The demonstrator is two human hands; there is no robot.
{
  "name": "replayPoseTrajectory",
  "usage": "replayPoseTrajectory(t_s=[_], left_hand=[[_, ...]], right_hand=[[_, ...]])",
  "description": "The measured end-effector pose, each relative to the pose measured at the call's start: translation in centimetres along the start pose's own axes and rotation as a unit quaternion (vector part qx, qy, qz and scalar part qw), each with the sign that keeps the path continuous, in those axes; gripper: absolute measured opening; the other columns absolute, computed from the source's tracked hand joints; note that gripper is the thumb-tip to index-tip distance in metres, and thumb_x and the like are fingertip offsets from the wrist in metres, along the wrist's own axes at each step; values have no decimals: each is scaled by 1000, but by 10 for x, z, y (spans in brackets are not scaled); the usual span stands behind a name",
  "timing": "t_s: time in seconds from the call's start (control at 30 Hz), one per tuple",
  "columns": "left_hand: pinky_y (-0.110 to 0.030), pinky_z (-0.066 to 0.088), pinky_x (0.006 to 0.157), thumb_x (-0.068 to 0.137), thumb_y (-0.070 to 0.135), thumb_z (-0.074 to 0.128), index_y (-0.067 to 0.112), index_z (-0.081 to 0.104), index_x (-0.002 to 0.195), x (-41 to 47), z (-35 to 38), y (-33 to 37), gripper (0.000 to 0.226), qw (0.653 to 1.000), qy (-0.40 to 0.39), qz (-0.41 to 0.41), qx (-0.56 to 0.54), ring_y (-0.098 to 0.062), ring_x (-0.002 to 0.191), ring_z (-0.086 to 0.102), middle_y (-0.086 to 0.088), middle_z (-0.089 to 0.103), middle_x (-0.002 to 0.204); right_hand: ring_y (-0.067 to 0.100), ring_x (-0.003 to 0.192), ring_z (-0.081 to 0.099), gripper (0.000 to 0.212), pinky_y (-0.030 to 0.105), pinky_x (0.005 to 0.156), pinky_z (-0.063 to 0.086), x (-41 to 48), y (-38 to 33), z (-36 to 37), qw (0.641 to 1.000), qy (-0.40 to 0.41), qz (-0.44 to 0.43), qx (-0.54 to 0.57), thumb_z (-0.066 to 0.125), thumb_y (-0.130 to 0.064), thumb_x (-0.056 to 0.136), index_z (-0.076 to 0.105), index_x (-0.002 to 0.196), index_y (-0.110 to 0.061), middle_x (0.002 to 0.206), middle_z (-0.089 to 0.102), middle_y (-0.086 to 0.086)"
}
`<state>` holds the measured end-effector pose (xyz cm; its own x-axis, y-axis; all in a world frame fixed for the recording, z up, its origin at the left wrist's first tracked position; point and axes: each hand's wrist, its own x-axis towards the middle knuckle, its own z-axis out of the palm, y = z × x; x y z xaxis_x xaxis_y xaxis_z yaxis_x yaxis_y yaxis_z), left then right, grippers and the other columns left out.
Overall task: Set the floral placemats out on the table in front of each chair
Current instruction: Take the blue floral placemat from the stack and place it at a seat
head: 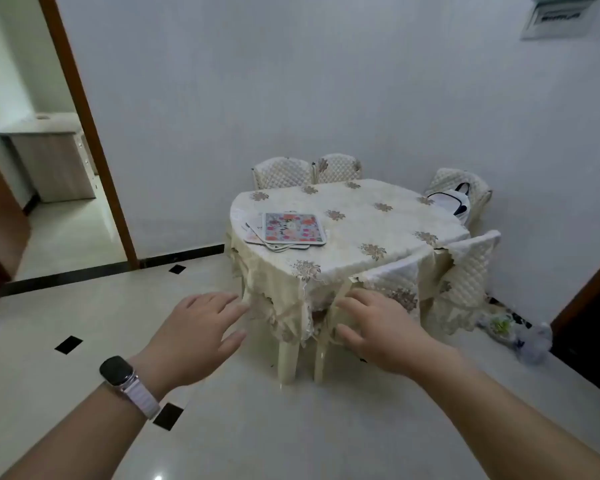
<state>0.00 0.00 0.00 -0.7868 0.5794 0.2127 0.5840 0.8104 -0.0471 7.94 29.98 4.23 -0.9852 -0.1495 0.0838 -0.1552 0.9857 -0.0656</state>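
Floral placemats point(293, 227) stacked on cream-clothed table point(378, 233), covered chairs point(283, 173); tiled floor point(257, 427); left hand point(194, 337), right hand point(381, 330) empty, fingers straight.

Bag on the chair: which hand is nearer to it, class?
Right. The right hand is open, below and left of the bag, short of the table; the left hand, also open, is farther left still.

readable text: none | wall box point(557, 16), top right: dark strip with pale lettering, too blurred to read | top floral placemat point(293, 227) on bench point(378, 233): small pale centre mark, too small to read | wristwatch point(117, 371): screen dark
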Motion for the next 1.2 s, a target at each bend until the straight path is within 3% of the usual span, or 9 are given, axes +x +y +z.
replayPoseTrajectory(t_s=[0.1, 0.5, 0.93, 1.2], left_hand=[[-38, 33, 108, 91, 59, 31, 40, 45, 137, 25, 6, -24, 51, 1000, -6, -15, -8, -13, 130, 46, 10, 51, 142], [-36, 18, 116, 95, 58, 30, 41, 33, 144, 153, 69, -119, 52, 995, -73, -73, -2, -10, 141, 29, 11, 34, 155], [-38, 22, 115, 97, 55, 36, 39, 33, 145, 329, 91, -202, 51, 991, -92, -101, -5, -13, 141, 30, 9, 35, 155], [-36, 26, 112, 95, 60, 33, 42, 36, 142, 388, 170, -302, 51, 991, -95, -89, -37, -11, 137, 36, 11, 41, 150]], right_hand=[[18, 120, 44, 44, 35, 100, 38, 39, 4, 5, 1000, 22, -3, 14, 43, -46, 94, 49, 134, -26, 134, 50, -5], [14, 123, 45, 54, 35, 102, 40, 239, 69, 85, 998, -14, -25, 49, 34, -56, 91, 44, 138, -31, 140, 47, -8], [21, 116, 50, 48, 39, 95, 44, 439, 115, 95, 996, -19, -61, 66, 40, -52, 93, 50, 131, -23, 131, 54, -2], [18, 113, 49, 49, 37, 94, 43, 526, 108, 147, 996, -55, -33, 67, 38, -54, 93, 48, 133, -26, 129, 53, -5]])
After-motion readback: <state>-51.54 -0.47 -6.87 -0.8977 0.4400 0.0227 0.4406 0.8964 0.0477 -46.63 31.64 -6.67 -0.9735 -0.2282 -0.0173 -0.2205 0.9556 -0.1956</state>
